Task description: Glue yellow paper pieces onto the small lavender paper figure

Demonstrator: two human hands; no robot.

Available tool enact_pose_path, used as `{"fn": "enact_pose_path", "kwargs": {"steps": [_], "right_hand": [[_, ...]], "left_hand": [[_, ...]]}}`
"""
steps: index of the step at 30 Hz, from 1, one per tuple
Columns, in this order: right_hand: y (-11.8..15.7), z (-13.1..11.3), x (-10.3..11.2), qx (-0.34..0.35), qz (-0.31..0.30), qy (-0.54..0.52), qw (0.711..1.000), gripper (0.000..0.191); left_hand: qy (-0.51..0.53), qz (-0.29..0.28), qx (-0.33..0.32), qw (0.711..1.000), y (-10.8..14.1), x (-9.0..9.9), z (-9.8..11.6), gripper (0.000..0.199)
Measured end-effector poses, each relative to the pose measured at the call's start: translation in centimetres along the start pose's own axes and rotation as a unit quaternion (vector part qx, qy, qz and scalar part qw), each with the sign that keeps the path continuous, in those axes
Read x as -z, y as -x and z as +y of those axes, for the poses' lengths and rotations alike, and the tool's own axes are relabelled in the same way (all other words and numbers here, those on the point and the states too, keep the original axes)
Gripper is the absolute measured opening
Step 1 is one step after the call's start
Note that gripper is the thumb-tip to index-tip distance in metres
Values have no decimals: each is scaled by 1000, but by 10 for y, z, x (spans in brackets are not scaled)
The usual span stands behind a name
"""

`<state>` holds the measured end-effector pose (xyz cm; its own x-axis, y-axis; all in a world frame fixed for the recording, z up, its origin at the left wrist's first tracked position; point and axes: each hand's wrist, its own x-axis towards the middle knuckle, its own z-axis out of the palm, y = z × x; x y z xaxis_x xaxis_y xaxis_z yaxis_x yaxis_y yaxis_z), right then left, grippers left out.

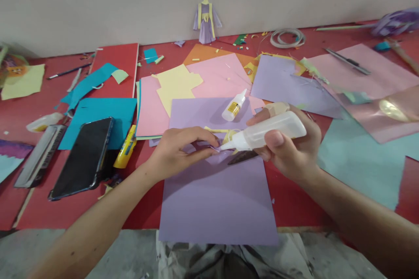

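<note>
While the nozzle touches the purple scrap (209, 147):
Right hand (288, 150): squeezing glue bottle (268, 133); overflow risk.
Left hand (178, 150): pinching scrap beside bottle; fingers may stick.

Soft even light, faint shadows, wide-angle edge distortion, slight blur.

The right hand (288, 148) grips a clear glue bottle (268, 133), tilted, nozzle pointing left at a small lilac paper piece (204, 147) pinned under the left hand (178, 150). Both work over a lilac sheet (216, 200) on the red table (294, 200). A second small glue bottle (234, 105) lies just beyond; a black phone (83, 157) rests far left.
</note>
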<state>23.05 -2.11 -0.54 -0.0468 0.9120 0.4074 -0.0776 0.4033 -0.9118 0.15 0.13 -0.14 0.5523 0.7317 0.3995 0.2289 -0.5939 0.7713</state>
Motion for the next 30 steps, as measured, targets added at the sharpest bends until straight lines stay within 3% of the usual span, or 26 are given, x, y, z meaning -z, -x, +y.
{"fn": "enact_pose_path", "kwargs": {"steps": [7,14,17,22,30], "right_hand": [[0,0,0,-12,3,-13,1000,20],[-5,0,7,17,26,37,999,24],[-6,-3,7,61,25,83,994,20],[-9,-8,5,142,-3,165,976,21],[-11,-6,9,137,-14,142,980,24]], "left_hand": [[-1,0,3,1000,1,0,1,4],[32,-2,-38,999,0,-1,-1,5],[31,-2,-35,999,0,0,-2,6],[59,-9,-9,998,0,2,0,5],[109,-5,57,992,-1,2,2,6]]}}
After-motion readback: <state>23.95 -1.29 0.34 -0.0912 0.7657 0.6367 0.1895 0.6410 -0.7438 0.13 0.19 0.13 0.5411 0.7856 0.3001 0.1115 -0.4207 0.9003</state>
